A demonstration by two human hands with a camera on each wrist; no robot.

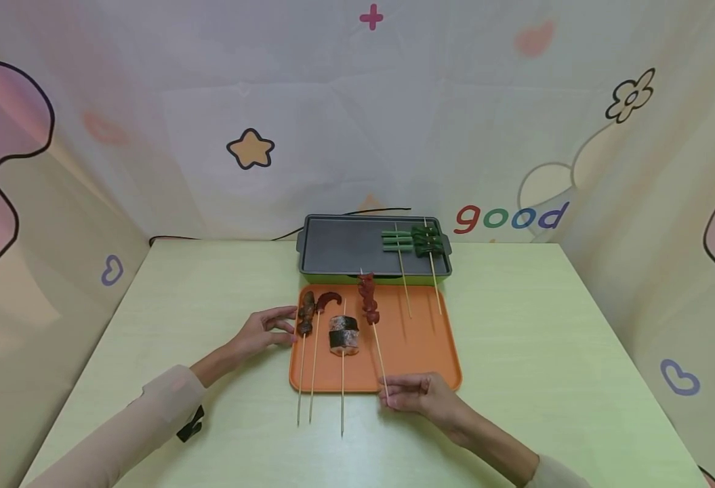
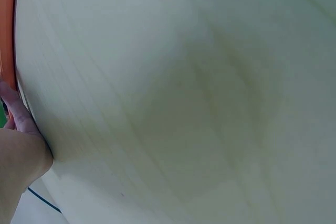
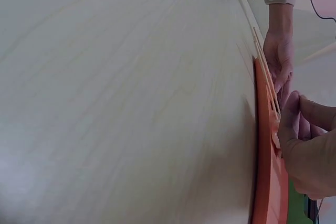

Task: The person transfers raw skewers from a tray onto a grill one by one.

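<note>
My right hand (image 1: pixel 425 400) pinches the lower end of a skewer of red meat pieces (image 1: pixel 367 298), whose tip reaches the grill pan's front edge. My left hand (image 1: pixel 268 330) touches the left rim of the orange tray (image 1: pixel 418 366), its fingers loosely bent. On the tray's left part lie a skewer of brown pieces (image 1: pixel 305 315), one with a curled red piece (image 1: pixel 329 299) and one with black-and-white rolls (image 1: pixel 343 335). In the right wrist view my right hand (image 3: pixel 310 145) has thumb and fingertip together; the left hand (image 3: pixel 279 59) is beyond it.
Behind the tray stands a dark grill pan (image 1: pixel 345 247). Two skewers rest on its right side, one with green stalks (image 1: pixel 397 241), one with dark green pieces (image 1: pixel 427 241); their sticks reach out over the tray. A black cord (image 1: pixel 287 234) runs behind the pan.
</note>
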